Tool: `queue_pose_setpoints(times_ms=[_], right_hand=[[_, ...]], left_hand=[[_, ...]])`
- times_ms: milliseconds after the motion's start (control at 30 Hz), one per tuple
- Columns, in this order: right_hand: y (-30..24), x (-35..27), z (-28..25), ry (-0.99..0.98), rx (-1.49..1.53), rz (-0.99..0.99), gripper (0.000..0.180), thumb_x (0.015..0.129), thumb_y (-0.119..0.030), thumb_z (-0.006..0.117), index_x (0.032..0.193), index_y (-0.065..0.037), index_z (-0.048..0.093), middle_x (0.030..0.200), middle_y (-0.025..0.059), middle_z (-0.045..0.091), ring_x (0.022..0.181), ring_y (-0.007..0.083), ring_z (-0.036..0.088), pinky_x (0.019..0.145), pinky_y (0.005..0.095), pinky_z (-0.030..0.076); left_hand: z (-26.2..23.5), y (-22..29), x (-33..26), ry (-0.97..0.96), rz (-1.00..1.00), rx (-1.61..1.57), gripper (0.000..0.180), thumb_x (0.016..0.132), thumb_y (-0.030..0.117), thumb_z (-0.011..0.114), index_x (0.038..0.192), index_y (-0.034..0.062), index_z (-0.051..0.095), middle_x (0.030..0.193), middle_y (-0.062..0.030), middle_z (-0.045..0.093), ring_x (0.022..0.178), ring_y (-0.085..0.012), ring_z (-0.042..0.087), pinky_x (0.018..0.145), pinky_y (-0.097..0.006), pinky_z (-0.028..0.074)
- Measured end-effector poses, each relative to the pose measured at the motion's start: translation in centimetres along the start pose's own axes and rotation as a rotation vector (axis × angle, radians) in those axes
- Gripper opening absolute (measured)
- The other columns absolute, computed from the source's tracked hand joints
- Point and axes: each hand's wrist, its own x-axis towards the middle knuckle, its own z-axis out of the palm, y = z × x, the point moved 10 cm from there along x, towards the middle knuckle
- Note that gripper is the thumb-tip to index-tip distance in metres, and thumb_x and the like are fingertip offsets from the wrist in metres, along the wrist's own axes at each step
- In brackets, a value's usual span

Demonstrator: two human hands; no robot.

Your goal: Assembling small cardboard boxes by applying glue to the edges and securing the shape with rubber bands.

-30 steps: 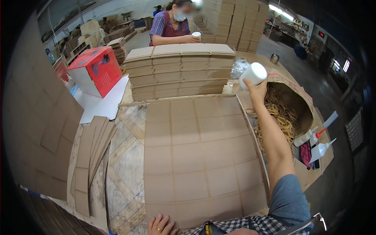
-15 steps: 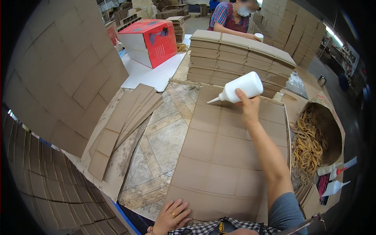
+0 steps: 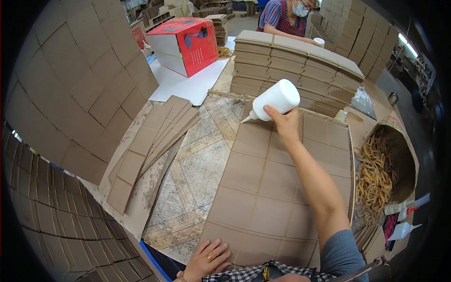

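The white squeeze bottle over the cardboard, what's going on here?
The person's right hand holds a white plastic squeeze bottle tilted, nozzle pointing down-left at the far edge of a flat brown cardboard sheet. The left hand presses flat on the sheet's near edge. Another person in a striped top works behind a stack of folded cardboard.

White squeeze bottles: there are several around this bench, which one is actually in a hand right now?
The big white bottle gripped in the right hand, nozzle tilted down-left over the flat cardboard sheet. The smaller bottles lie unheld at the right edge.
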Motion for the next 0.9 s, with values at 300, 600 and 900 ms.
queue_pose_setpoints(times_ms=[300,600,900], right_hand=[[-0.7,1.1,-2.1,-0.001,-0.101,-0.069,0.054,0.069,-0.019,0.081,0.111,0.000,0.053,0.099,0.0090,0.062,0.089,0.0165,0.060,0.069,0.0285,0.052],[-1.3,1.2,-7.8,0.032,-0.079,0.037,0.057,0.068,-0.010,0.080,0.115,-0.001,0.049,0.101,0.0096,0.062,0.089,0.0183,0.062,0.072,0.0310,0.054],[-4.3,-0.2,-17.4,0.126,-0.264,0.088,0.043,0.071,-0.021,0.079,0.104,-0.003,0.058,0.091,0.0072,0.064,0.077,0.0159,0.064,0.057,0.0274,0.054]], left_hand=[[-0.4,0.1,0.3,0.000,-0.001,-0.007,0.034,0.074,0.030,0.075,0.104,0.0176,0.066,0.118,-0.0034,0.060,0.117,-0.0247,0.052,0.100,-0.040,0.037],[-1.0,0.6,0.2,0.116,0.060,-0.134,0.037,0.073,0.020,0.073,0.106,0.0058,0.063,0.119,-0.0154,0.056,0.116,-0.0389,0.049,0.095,-0.051,0.039],[-0.8,0.5,0.4,0.059,0.031,-0.149,0.037,0.073,0.019,0.074,0.105,0.0045,0.063,0.117,-0.0163,0.057,0.113,-0.0395,0.050,0.094,-0.051,0.039]])
